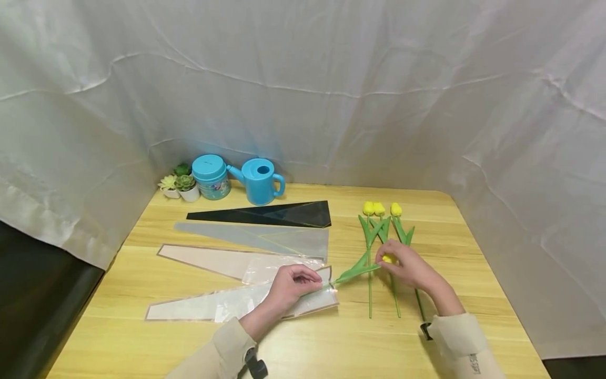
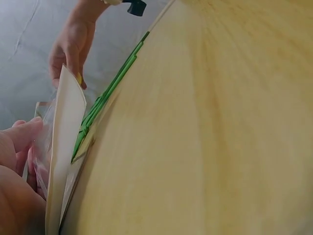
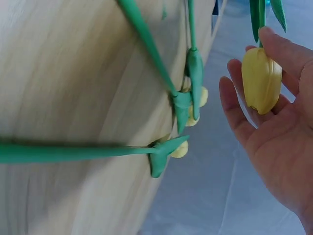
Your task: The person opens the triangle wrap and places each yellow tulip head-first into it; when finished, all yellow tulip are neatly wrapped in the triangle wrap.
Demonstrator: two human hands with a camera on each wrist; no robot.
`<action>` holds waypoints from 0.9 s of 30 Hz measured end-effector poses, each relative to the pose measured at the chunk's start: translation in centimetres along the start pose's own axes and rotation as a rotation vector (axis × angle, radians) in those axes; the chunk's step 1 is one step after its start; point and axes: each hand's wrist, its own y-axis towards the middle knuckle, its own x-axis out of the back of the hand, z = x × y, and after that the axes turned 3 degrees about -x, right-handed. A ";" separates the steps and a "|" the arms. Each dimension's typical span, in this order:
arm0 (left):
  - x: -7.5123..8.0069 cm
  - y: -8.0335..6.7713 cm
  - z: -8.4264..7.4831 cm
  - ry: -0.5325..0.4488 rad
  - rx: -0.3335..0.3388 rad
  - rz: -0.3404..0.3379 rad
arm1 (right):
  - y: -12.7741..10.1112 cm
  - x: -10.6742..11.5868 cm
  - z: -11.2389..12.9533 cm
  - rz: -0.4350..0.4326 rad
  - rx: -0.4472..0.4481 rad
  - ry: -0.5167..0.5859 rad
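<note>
i note three yellow tulips (image 1: 379,210) lying on the table (image 1: 303,347) just beyond the right hand (image 1: 409,266), stems running under and past that hand toward me. beyond the left hand (image 1: 291,284) lie a pale sleeve (image 1: 213,259), then a grey sleeve (image 1: 265,238), then a black sleeve (image 1: 274,214), each well apart from the fingers. at the far left corner stand a blue watering can (image 1: 259,180), a teal jar (image 1: 211,176) and small potted succulents (image 1: 180,185). white cloth (image 1: 303,84) walls in the table. nothing stands between the two hands except the stem.

the left hand lies palm down, its fingers (image 2: 22,134) curled and pinching the open mouth of the clear sleeve (image 1: 227,304), which lies flat on the table under that hand. the right hand is cupped, fingers (image 3: 283,46) closed lightly around the yellow head of the held tulip (image 3: 261,78). the stem (image 1: 355,271) of that flower runs from the right fingers across to the left fingers, its tip at the sleeve mouth; the left wrist view shows the green stem end just inside the opening.
</note>
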 end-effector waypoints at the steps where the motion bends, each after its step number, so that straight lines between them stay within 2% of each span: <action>1: 0.0 0.0 -0.1 -0.001 0.001 -0.001 | -0.1 0.1 0.2 -0.007 0.003 -0.003; 11: -0.4 0.1 -0.6 0.011 0.000 0.007 | -0.2 0.0 1.9 -0.050 0.049 -0.043; 18: -0.4 0.2 -0.9 0.067 -0.048 0.013 | -0.2 -0.4 3.0 -0.058 0.084 -0.047; 27: -0.6 0.3 -1.5 0.078 -0.081 0.011 | 0.0 -1.3 4.2 -0.063 0.108 -0.040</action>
